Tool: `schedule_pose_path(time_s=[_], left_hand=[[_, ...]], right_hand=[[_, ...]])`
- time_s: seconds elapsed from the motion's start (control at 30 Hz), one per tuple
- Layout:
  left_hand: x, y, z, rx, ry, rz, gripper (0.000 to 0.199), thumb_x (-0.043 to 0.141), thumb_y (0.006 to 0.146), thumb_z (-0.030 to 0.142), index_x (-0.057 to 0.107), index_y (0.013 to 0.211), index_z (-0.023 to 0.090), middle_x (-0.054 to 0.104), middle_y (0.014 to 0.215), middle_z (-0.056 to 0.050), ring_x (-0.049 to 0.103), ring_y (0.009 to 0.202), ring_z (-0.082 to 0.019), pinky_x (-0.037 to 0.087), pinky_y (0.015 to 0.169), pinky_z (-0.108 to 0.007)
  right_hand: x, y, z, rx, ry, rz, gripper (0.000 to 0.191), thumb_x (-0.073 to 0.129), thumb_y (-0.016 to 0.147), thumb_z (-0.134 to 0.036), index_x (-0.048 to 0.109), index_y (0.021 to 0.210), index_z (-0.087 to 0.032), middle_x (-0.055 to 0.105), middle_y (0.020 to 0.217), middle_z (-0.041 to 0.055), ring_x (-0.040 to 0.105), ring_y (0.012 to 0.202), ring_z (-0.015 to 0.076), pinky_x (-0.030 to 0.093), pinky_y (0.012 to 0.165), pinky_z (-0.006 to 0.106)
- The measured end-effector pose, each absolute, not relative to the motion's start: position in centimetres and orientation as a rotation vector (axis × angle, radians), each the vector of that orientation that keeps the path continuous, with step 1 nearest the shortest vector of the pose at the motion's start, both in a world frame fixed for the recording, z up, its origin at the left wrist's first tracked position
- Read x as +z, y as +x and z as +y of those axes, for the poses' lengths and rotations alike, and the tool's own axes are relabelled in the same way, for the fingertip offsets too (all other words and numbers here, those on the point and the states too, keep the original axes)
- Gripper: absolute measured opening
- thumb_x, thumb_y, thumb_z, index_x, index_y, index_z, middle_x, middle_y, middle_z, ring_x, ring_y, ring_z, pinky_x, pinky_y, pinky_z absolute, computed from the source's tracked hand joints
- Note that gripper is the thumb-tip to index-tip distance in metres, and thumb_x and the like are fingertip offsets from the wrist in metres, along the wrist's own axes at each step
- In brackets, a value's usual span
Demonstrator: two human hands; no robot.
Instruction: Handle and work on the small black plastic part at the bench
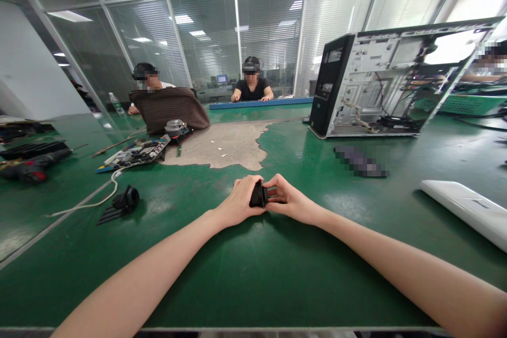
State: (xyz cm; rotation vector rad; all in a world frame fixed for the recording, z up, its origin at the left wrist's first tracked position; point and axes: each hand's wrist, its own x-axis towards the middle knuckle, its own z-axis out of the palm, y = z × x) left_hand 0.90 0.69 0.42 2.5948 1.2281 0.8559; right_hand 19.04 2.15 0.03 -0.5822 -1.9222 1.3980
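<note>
Between my hands, just above the green tabletop (253, 285), is a small black plastic part (258, 195); its exact kind I cannot make out. My left hand (237, 202) wraps around it from the left, thumb below and fingers on top. From the right, the fingertips and thumb of my right hand (292, 202) pinch at its edge. My fingers partly hide the part. Off to the left lies another black plastic piece (127, 199) with a round end and flat fins.
An opened computer case (332, 84) stands at right, beyond a white slab-like object (463, 203) and a blurred dark item (360, 161). At left are a circuit board (138, 154), a cable (113, 190), a power drill (37, 166) and brown cloth (168, 108). Several people sit around.
</note>
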Motion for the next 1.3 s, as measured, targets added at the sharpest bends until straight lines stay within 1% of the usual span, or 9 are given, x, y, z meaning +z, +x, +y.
schedule_pose_path(time_s=[0.1,0.2,0.4,0.63,0.77,0.83,1.07,1.3], left_hand=[[0.23,0.92,0.80,0.870,2.598,1.235,0.053,0.064,0.067,0.032,0.034,0.110,0.021,0.048,0.105,-0.005,0.046,0.097,-0.022,0.032,0.085,-0.036],[0.12,0.97,0.91,0.880,2.601,1.232,0.053,0.064,0.067,0.034,0.034,0.109,0.021,0.049,0.104,-0.005,0.047,0.096,-0.021,0.032,0.084,-0.036],[0.38,1.02,0.79,0.883,2.583,1.231,0.053,0.064,0.067,0.035,0.034,0.110,0.021,0.050,0.103,-0.004,0.047,0.094,-0.021,0.032,0.084,-0.036],[0.24,0.89,0.82,0.874,2.591,1.228,0.054,0.065,0.066,0.029,0.034,0.109,0.021,0.049,0.104,-0.004,0.047,0.095,-0.021,0.032,0.085,-0.035],[0.15,0.92,0.88,0.883,2.597,1.230,0.053,0.064,0.067,0.032,0.034,0.109,0.021,0.049,0.103,-0.004,0.047,0.094,-0.021,0.032,0.084,-0.035],[0.18,0.95,0.87,0.889,2.594,1.232,0.053,0.064,0.067,0.034,0.034,0.109,0.021,0.049,0.102,-0.004,0.047,0.093,-0.021,0.032,0.083,-0.035],[0.25,0.90,0.78,0.889,2.587,1.225,0.054,0.064,0.067,0.034,0.034,0.110,0.022,0.049,0.103,-0.004,0.047,0.095,-0.021,0.032,0.084,-0.036],[0.22,0.80,0.86,0.867,2.603,1.220,0.054,0.064,0.066,0.029,0.033,0.110,0.021,0.048,0.105,-0.005,0.046,0.096,-0.021,0.032,0.085,-0.035]], right_hand=[[0.08,18.96,2.08,1.395,-0.601,-1.892,0.028,0.060,0.073,-0.025,0.040,0.092,-0.021,0.053,0.092,0.0015,0.055,0.089,0.0144,0.047,0.072,0.029],[0.09,18.82,2.10,1.345,-0.624,-1.882,0.023,0.058,0.075,-0.025,0.041,0.091,-0.021,0.051,0.093,0.0016,0.054,0.088,0.0142,0.047,0.071,0.028],[0.20,18.71,2.24,1.324,-0.676,-1.885,0.032,0.058,0.074,-0.023,0.041,0.100,-0.021,0.048,0.102,0.0040,0.055,0.088,0.0144,0.046,0.076,0.032],[0.13,18.97,2.23,1.418,-0.573,-1.915,0.036,0.062,0.071,-0.018,0.038,0.097,-0.022,0.053,0.091,0.0005,0.055,0.087,0.0134,0.046,0.075,0.030],[0.22,18.83,2.16,1.409,-0.569,-1.882,0.026,0.059,0.074,-0.021,0.041,0.093,-0.021,0.052,0.091,0.0005,0.054,0.086,0.0126,0.046,0.071,0.027],[0.25,18.73,2.16,1.365,-0.592,-1.879,0.023,0.058,0.075,-0.023,0.042,0.091,-0.020,0.051,0.092,0.0008,0.054,0.085,0.0126,0.046,0.071,0.027],[0.14,18.74,2.23,1.337,-0.676,-1.888,0.034,0.059,0.074,-0.025,0.041,0.103,-0.021,0.049,0.102,0.0041,0.054,0.088,0.0139,0.046,0.077,0.032],[0.07,18.92,2.22,1.384,-0.573,-1.924,0.036,0.064,0.069,-0.020,0.039,0.096,-0.022,0.052,0.093,0.0006,0.055,0.088,0.0130,0.046,0.078,0.031]])
